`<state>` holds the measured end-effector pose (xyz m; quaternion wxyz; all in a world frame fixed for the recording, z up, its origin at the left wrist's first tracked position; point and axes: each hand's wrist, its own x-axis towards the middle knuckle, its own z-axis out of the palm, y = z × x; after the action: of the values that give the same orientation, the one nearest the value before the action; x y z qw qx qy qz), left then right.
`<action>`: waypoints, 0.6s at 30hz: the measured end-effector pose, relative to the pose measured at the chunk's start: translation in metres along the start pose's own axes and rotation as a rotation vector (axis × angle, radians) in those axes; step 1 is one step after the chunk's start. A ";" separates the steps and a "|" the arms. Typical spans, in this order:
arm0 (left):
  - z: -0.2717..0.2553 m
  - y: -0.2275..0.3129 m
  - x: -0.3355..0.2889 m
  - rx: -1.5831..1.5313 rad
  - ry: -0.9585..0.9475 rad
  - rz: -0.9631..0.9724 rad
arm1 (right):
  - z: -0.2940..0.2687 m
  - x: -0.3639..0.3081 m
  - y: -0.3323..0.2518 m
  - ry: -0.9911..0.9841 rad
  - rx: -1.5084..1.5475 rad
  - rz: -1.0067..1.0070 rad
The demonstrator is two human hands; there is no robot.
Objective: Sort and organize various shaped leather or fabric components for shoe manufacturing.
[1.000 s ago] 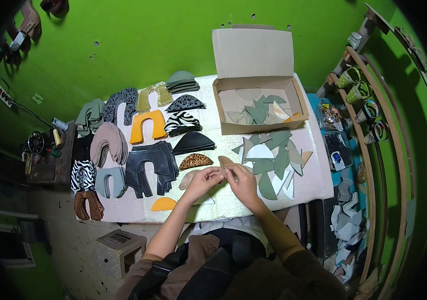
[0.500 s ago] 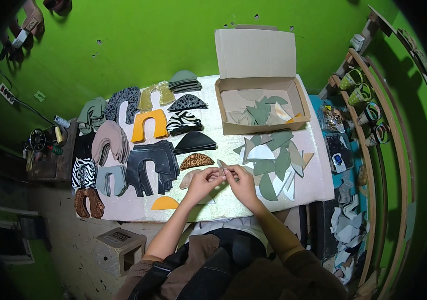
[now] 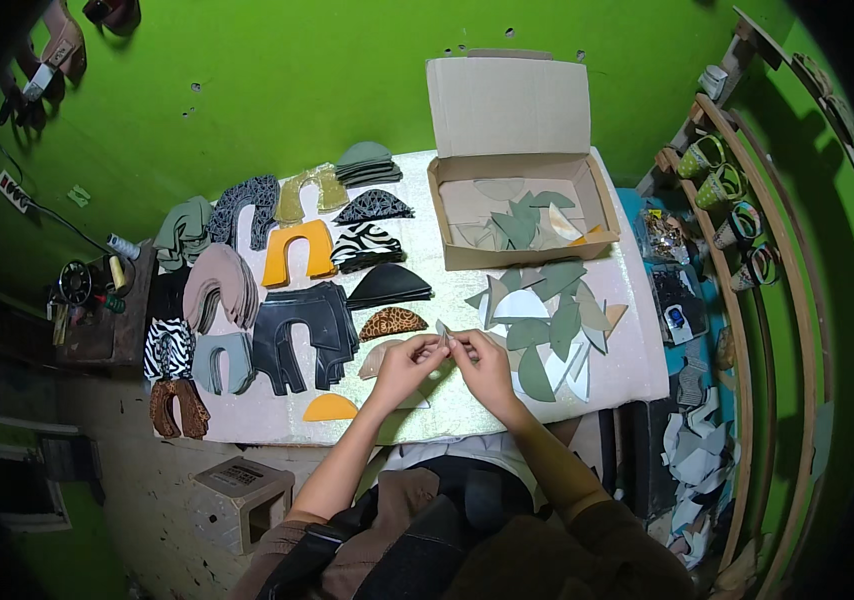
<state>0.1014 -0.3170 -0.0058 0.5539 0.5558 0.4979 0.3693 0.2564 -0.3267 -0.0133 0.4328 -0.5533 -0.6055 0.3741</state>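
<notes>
Close together over the near part of the table, my left hand (image 3: 411,369) and my right hand (image 3: 479,362) both pinch a small greyish cut piece (image 3: 442,328). Only its pointed tip shows above my fingers; the rest is hidden. Beside my left hand lies a pinkish-beige half-round piece (image 3: 374,360), partly covered. Just beyond it is a leopard-print half-round piece (image 3: 393,322), and nearer the edge an orange one (image 3: 330,407). To the right of my right hand spreads a loose pile of green, white and beige cut pieces (image 3: 553,318).
An open cardboard box (image 3: 519,257) with more pieces stands at the back right. Stacks of U-shaped pieces, such as black ones (image 3: 299,310) and pink ones (image 3: 219,285), fill the table's left. A wooden rack (image 3: 732,300) stands at right, a stool (image 3: 240,490) below left.
Hardly anything differs. The small piece and my fingertips have shifted only very slightly; both hands keep their pinch.
</notes>
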 end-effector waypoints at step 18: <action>-0.001 0.006 0.000 0.109 0.048 0.071 | 0.002 0.001 0.005 -0.071 0.235 0.099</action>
<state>0.1012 -0.3163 -0.0002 0.4973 0.5933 0.5104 0.3744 0.2559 -0.3252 -0.0184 0.4539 -0.5145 -0.5443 0.4826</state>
